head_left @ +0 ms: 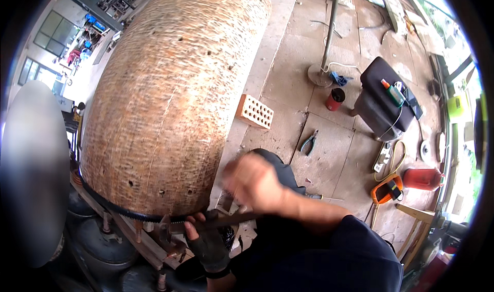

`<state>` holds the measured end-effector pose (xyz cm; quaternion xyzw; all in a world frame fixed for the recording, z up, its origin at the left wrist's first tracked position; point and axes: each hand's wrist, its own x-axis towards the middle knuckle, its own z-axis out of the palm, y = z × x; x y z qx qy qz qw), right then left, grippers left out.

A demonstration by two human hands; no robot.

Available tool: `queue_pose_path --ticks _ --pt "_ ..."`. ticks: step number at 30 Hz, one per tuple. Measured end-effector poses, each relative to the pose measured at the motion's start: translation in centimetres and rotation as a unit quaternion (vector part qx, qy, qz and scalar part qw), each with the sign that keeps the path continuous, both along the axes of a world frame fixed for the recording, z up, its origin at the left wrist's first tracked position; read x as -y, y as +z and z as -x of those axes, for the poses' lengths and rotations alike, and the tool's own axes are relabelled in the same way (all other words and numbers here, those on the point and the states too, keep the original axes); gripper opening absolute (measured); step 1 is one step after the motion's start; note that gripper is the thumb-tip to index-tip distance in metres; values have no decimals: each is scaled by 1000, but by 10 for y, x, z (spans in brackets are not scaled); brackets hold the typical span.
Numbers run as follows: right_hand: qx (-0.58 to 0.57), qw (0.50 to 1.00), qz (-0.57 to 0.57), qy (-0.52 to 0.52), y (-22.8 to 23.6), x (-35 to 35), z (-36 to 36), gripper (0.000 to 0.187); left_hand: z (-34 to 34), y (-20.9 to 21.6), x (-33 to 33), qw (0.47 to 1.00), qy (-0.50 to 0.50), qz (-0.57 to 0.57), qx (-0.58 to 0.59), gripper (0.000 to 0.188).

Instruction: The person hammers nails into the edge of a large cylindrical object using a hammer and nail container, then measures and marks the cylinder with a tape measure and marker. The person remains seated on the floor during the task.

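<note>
A big rounded wooden drum body (170, 86) with a chiselled surface takes up the left and middle of the view. Its near edge carries a black toothed band (123, 213). My left hand (208, 245), in a grey fingerless glove, is closed round a long flat metal tool (231, 220) beside that edge. The tool's wide head (164, 230) lies against the near rim; its exact kind is unclear. My right hand (254, 181) is raised above the tool's handle, right of the drum. Motion smears its fingers, so whether it holds anything does not show.
A perforated brick (256, 112) sits beside the drum. Pliers (310, 143), a red can (335, 100), a metal stand (320, 76) and a dark stool (382, 107) with small items are to the right. Wooden beams (139, 240) run beneath the near rim. A blurred grey shape (36, 173) fills the left.
</note>
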<state>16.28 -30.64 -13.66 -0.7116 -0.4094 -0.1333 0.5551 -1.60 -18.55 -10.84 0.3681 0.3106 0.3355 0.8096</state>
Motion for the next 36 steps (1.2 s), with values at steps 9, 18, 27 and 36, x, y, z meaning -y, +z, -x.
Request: queue_pose_path --ticks 9,18,27,36 --pt "-262 914 270 -152 -232 -52 -215 105 38 -35 -29 930 -20 -302 -207 47" --pt "-241 903 337 -110 -261 -81 -246 115 -44 56 -92 548 53 -750 -365 58" --pt "-258 903 327 -103 -245 -57 -235 106 -63 69 -125 379 43 -804 -456 50" --pt "-214 904 353 -115 -259 -85 -241 106 -62 46 -146 358 85 -820 -438 54"
